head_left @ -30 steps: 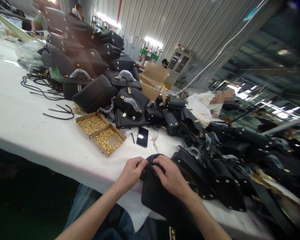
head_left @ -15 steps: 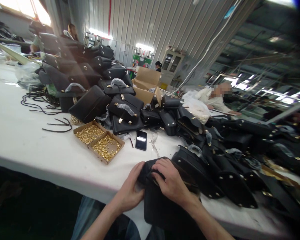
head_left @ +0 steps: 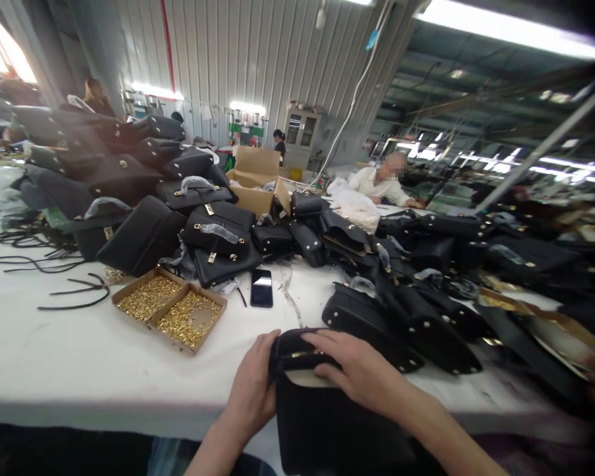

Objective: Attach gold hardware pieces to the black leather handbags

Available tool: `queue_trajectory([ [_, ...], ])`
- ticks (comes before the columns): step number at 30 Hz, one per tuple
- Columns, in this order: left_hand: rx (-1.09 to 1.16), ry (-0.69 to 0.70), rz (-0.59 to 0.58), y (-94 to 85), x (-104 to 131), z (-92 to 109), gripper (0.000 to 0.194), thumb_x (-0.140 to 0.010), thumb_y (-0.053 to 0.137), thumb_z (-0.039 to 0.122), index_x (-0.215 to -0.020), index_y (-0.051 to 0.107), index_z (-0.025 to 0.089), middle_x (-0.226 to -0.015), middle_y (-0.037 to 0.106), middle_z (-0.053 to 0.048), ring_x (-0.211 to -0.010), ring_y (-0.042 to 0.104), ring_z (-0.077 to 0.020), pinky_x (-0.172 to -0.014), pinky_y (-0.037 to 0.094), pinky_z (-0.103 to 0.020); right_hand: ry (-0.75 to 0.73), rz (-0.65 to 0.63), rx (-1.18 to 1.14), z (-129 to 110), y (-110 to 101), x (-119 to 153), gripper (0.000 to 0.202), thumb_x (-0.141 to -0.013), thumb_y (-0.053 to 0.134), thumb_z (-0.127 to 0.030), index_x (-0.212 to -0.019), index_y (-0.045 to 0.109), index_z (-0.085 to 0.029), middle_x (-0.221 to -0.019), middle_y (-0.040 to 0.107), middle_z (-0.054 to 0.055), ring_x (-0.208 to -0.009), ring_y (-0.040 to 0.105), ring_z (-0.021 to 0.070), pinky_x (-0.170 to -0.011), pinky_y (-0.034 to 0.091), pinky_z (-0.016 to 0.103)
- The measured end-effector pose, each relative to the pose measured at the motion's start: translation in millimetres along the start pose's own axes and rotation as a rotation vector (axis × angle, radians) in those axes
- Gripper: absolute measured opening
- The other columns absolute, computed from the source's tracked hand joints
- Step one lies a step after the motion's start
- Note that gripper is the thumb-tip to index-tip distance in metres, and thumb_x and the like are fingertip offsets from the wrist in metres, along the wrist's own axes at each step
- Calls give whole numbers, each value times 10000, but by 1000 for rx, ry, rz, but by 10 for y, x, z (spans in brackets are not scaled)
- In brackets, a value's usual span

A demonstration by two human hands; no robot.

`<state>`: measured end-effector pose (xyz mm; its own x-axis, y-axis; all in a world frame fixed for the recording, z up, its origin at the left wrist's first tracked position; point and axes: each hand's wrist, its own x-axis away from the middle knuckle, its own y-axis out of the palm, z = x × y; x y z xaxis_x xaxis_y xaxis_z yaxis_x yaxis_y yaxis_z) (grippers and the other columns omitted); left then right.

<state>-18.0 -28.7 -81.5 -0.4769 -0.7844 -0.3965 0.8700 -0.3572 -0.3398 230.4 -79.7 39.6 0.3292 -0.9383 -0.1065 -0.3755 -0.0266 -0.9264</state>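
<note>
A black leather handbag (head_left: 322,423) stands at the near edge of the white table (head_left: 69,357), in front of me. My left hand (head_left: 252,390) grips its left side near the top. My right hand (head_left: 361,377) lies over the top flap, fingers spread across it. A pale lining shows at the bag's mouth between both hands.
Two open cardboard boxes of small gold hardware (head_left: 171,314) sit left of my hands. A phone (head_left: 261,287) lies behind them. Stacks of black handbags (head_left: 143,192) fill the far left and right (head_left: 416,311). Black cords (head_left: 54,291) lie left. A person (head_left: 381,185) sits across.
The view has lifted and swung left. My left hand slid down the bag's left side. The bag's top now faces me with the pale lining showing.
</note>
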Motion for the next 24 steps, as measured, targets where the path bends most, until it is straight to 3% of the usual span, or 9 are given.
queue_trajectory([
  [2,-70,3,-15,1,-31,-25,701,-1022,552,217,-1681,314,259,-1491,561,-192,-1371,604,-342,-1144,536,-528,26,60,70,153,-85,120,688,-941,711,-103,-1566,578,-357,-1504,685,64,-1321,681,297,-1142,541,470],
  [4,-107,-10,-25,8,-69,-48,719,-1020,546,215,-1690,291,269,-1512,557,-193,-1391,603,-352,-1132,546,-529,54,110,131,287,-151,187,725,-895,692,-53,-1558,587,-327,-1450,713,80,-1287,695,293,-1098,562,456],
  [6,-117,-23,-40,15,-104,-50,669,-1019,534,222,-1655,336,285,-1514,573,-176,-1364,636,-343,-1100,567,-507,52,116,209,387,-207,204,624,-843,689,-9,-1407,692,-277,-1244,785,81,-1130,734,280,-992,572,419],
  [8,-116,-43,-78,12,-129,-20,576,-1019,517,243,-1583,423,314,-1472,616,-142,-1281,692,-326,-1028,595,-465,5,105,301,454,-255,197,400,-811,678,28,-1097,764,-238,-1005,794,65,-960,726,264,-916,532,398],
  [11,-111,-137,-132,-32,-138,73,434,-986,552,314,-1419,555,335,-1275,725,-76,-1082,762,-301,-889,609,-381,-71,79,391,519,-281,203,264,-808,662,35,-867,691,-221,-883,762,52,-864,682,246,-853,459,388],
  [14,-74,-303,-148,-94,-122,176,365,-924,579,359,-1285,619,324,-976,767,-4,-902,759,-273,-824,593,-325,-83,56,364,551,-245,241,212,-838,699,-25,-898,693,-229,-856,751,27,-823,661,234,-788,424,373],
  [17,3,-416,-165,-120,-111,246,276,-878,610,410,-1122,676,300,-832,733,8,-843,720,-271,-771,581,-314,-36,112,263,546,-277,274,188,-863,716,-54,-895,735,-238,-835,750,20,-827,673,232,-802,451,365],
  [21,124,-516,-139,-102,-108,258,326,-872,620,472,-1138,679,293,-845,723,-10,-823,694,-272,-747,574,-335,55,124,-83,599,-553,431,313,-970,652,-108,-1163,802,-304,-1137,812,19,-1061,749,232,-974,561,355],
  [24,129,-512,-127,-75,-113,226,426,-842,672,505,-1217,660,302,-875,738,2,-866,695,-288,-800,591,-367,176,116,-208,737,-653,735,572,-974,581,-74,-1448,708,-367,-1524,684,32,-1414,641,261,-1234,488,451],
])
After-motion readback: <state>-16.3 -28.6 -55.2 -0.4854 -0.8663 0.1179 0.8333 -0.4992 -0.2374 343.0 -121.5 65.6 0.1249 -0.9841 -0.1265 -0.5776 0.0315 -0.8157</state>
